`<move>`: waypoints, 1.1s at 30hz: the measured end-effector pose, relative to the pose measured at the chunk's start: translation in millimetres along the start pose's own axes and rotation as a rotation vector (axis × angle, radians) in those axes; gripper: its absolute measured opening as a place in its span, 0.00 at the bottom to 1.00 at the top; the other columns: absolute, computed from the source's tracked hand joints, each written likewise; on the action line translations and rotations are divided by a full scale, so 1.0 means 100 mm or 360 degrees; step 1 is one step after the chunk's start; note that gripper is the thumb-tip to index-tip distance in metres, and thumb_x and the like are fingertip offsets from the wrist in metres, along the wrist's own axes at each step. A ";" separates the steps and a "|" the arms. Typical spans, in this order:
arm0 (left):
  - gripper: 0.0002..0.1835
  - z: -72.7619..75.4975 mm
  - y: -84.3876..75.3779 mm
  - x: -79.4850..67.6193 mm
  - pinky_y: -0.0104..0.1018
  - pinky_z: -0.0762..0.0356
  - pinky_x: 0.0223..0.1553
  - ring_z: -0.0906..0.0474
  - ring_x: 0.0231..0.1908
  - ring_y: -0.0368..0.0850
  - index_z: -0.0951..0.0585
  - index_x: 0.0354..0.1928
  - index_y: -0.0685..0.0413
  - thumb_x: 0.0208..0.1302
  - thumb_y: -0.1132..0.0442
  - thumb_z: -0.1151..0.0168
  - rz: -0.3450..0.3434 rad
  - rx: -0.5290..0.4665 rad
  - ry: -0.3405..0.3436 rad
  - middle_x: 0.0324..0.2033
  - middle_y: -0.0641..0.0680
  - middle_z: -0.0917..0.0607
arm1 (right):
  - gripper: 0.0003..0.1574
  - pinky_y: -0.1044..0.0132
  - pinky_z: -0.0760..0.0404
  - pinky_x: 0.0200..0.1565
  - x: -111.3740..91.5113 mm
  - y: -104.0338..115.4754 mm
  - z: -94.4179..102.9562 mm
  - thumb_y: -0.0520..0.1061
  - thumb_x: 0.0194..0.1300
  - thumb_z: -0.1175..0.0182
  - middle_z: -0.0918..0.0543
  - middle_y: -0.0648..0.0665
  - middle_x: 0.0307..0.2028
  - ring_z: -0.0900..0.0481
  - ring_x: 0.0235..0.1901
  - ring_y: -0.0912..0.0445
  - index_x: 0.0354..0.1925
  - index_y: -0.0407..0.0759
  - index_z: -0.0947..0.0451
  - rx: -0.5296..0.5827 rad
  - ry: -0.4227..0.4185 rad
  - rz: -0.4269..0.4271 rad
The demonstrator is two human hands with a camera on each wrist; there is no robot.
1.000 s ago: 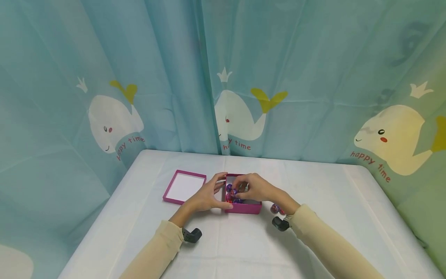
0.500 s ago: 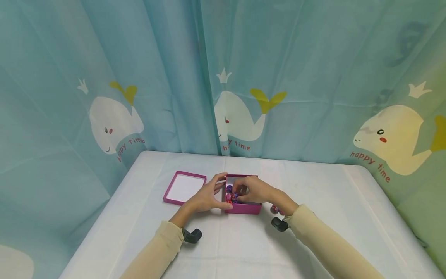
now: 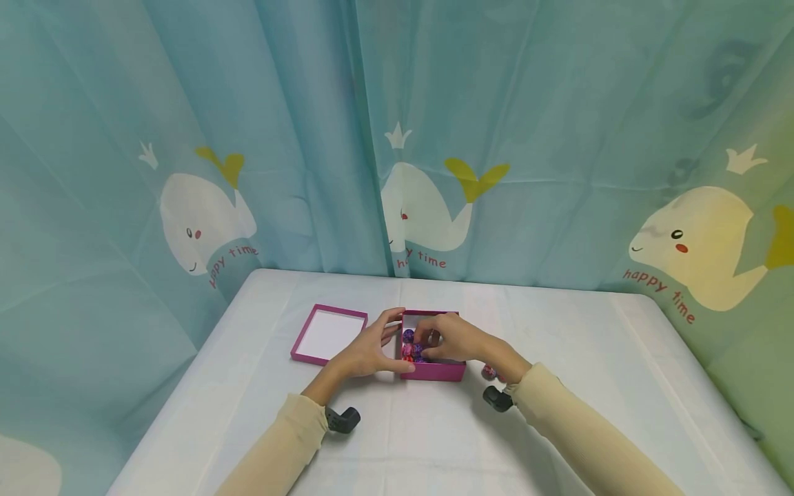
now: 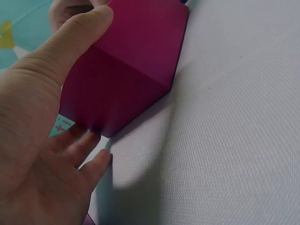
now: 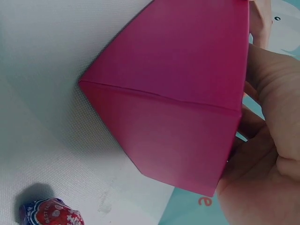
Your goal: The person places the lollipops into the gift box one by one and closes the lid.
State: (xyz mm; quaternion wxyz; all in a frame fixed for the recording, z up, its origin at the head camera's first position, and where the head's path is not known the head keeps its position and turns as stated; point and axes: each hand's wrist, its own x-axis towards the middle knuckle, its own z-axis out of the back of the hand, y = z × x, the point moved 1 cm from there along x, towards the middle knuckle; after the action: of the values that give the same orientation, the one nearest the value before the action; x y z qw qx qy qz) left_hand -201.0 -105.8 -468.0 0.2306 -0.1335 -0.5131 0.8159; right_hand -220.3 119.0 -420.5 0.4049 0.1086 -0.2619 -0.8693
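Observation:
A magenta open box [image 3: 432,372] stands on the white table with several round, shiny wrapped candies [image 3: 408,336] along its left side. My left hand [image 3: 366,350] grips the box at its left end, thumb across the front wall and fingers behind. In the left wrist view, the thumb [image 4: 77,35] presses on the box's side. My right hand [image 3: 457,337] reaches over the right wall into the box, its curled thumb and fingers at a purple wrapped candy [image 3: 418,350]. In the right wrist view, the box wall [image 5: 159,131] hides the right fingertips.
The box's lid [image 3: 329,334] lies to the left, white inside facing up. Right of the box, partly behind the right wrist, are loose wrapped candies [image 3: 489,373]; one red and blue candy [image 5: 52,212] shows near the right wrist. A whale-printed curtain [image 3: 533,138] hangs behind the table.
My right hand has lowered slightly into the box, and the candy at its fingertips has come down among the others, now showing purple instead of red. The left hand and box have stayed put.

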 end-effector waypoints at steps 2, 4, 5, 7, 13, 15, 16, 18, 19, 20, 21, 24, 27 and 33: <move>0.61 0.00 0.00 0.00 0.44 0.37 0.73 0.40 0.76 0.54 0.49 0.81 0.49 0.52 0.54 0.17 0.0000 0.0000 0.0000 0.78 0.58 0.42 | 0.09 0.70 0.16 0.39 0.00 0.00 0.00 0.37 0.62 0.28 0.14 0.49 0.36 0.17 0.36 0.57 0.41 0.44 0.16 0.0007 -0.0007 0.0008; 0.61 0.00 -0.01 0.01 0.44 0.37 0.73 0.40 0.76 0.55 0.49 0.81 0.49 0.52 0.54 0.17 -0.0003 -0.0003 0.0002 0.78 0.58 0.42 | 0.09 0.70 0.16 0.39 -0.01 -0.01 0.00 0.37 0.62 0.28 0.14 0.50 0.36 0.16 0.36 0.57 0.41 0.44 0.16 0.0027 -0.0026 0.0023; 0.61 -0.01 -0.01 0.01 0.44 0.37 0.73 0.40 0.76 0.55 0.49 0.81 0.50 0.52 0.54 0.17 -0.0005 -0.0006 0.0004 0.78 0.58 0.42 | 0.08 0.70 0.15 0.39 -0.02 -0.02 0.01 0.37 0.62 0.28 0.14 0.50 0.36 0.16 0.36 0.57 0.41 0.43 0.16 0.0040 -0.0040 0.0034; 0.61 -0.01 -0.01 0.01 0.44 0.37 0.74 0.41 0.76 0.55 0.49 0.81 0.50 0.52 0.54 0.17 -0.0007 -0.0012 0.0008 0.77 0.59 0.42 | 0.08 0.70 0.15 0.40 -0.03 -0.03 0.02 0.37 0.63 0.29 0.13 0.49 0.37 0.15 0.36 0.57 0.42 0.42 0.15 0.0075 -0.0068 0.0055; 0.61 -0.01 0.00 0.02 0.46 0.36 0.73 0.40 0.76 0.56 0.48 0.80 0.50 0.52 0.53 0.17 -0.0015 0.0004 0.0002 0.77 0.59 0.41 | 0.13 0.68 0.15 0.38 -0.13 -0.04 0.15 0.40 0.65 0.29 0.12 0.48 0.40 0.16 0.36 0.58 0.48 0.40 0.15 0.0100 -0.0197 0.0045; 0.61 -0.01 -0.01 0.02 0.47 0.36 0.73 0.40 0.75 0.56 0.48 0.80 0.51 0.52 0.53 0.17 -0.0015 0.0010 -0.0003 0.77 0.59 0.41 | 0.14 0.67 0.15 0.37 -0.17 -0.03 0.21 0.40 0.64 0.29 0.12 0.47 0.40 0.16 0.36 0.58 0.49 0.41 0.15 0.0089 -0.0245 0.0018; 0.61 -0.01 -0.01 0.01 0.48 0.36 0.73 0.40 0.75 0.56 0.48 0.80 0.51 0.52 0.53 0.17 -0.0014 0.0009 -0.0005 0.77 0.59 0.41 | 0.14 0.67 0.15 0.36 -0.20 -0.03 0.24 0.40 0.64 0.29 0.12 0.47 0.40 0.17 0.35 0.59 0.49 0.41 0.15 0.0085 -0.0265 0.0011; 0.61 -0.01 -0.01 0.02 0.48 0.36 0.73 0.40 0.76 0.56 0.48 0.80 0.51 0.52 0.53 0.17 -0.0008 0.0005 -0.0005 0.77 0.59 0.41 | 0.14 0.66 0.15 0.36 -0.25 -0.03 0.29 0.40 0.64 0.29 0.12 0.47 0.41 0.17 0.34 0.58 0.49 0.42 0.15 0.0078 -0.0296 -0.0004; 0.61 -0.01 -0.01 0.02 0.47 0.36 0.73 0.40 0.76 0.56 0.48 0.80 0.51 0.52 0.53 0.17 -0.0005 0.0000 -0.0005 0.77 0.59 0.41 | 0.14 0.66 0.15 0.36 -0.29 -0.03 0.31 0.40 0.64 0.29 0.12 0.47 0.41 0.18 0.34 0.59 0.48 0.43 0.15 0.0077 -0.0307 -0.0013; 0.61 -0.01 -0.01 0.02 0.47 0.36 0.73 0.41 0.76 0.55 0.48 0.80 0.51 0.52 0.53 0.17 0.0001 -0.0009 -0.0004 0.78 0.59 0.41 | 0.13 0.66 0.15 0.36 -0.32 -0.04 0.33 0.41 0.64 0.29 0.12 0.46 0.41 0.18 0.34 0.59 0.48 0.44 0.15 0.0079 -0.0318 -0.0019; 0.61 -0.01 -0.01 0.02 0.46 0.36 0.73 0.41 0.76 0.55 0.48 0.80 0.50 0.52 0.54 0.17 0.0006 -0.0022 -0.0005 0.78 0.59 0.41 | 0.13 0.65 0.15 0.37 -0.35 -0.04 0.35 0.41 0.64 0.29 0.12 0.46 0.41 0.18 0.35 0.59 0.48 0.45 0.15 0.0080 -0.0327 -0.0026; 0.61 -0.02 -0.02 0.02 0.46 0.37 0.73 0.42 0.76 0.56 0.47 0.80 0.50 0.51 0.55 0.16 0.0009 -0.0066 -0.0007 0.78 0.60 0.42 | 0.12 0.64 0.15 0.37 -0.44 -0.09 0.39 0.42 0.65 0.28 0.12 0.49 0.41 0.19 0.36 0.60 0.47 0.47 0.14 0.0071 -0.0348 -0.0041; 0.61 -0.03 -0.02 0.01 0.46 0.36 0.72 0.42 0.76 0.58 0.47 0.80 0.51 0.51 0.56 0.16 0.0006 -0.0099 -0.0012 0.78 0.61 0.42 | 0.12 0.62 0.14 0.38 -0.53 -0.16 0.41 0.42 0.65 0.28 0.12 0.49 0.42 0.18 0.36 0.60 0.47 0.47 0.14 0.0066 -0.0366 -0.0049; 0.61 -0.03 -0.03 0.01 0.47 0.33 0.70 0.43 0.76 0.58 0.48 0.81 0.51 0.51 0.57 0.16 0.0019 -0.0139 -0.0007 0.78 0.60 0.44 | 0.12 0.62 0.14 0.38 -0.73 -0.26 0.46 0.41 0.64 0.28 0.13 0.52 0.42 0.18 0.36 0.60 0.47 0.46 0.14 0.0059 -0.0407 -0.0093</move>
State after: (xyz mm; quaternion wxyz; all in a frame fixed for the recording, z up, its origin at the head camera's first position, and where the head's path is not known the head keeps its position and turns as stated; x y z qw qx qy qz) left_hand -199.5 -101.7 -466.6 0.2185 -0.1447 -0.5479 0.7944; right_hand -208.4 205.6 -398.1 0.3406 0.0117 -0.3240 -0.8825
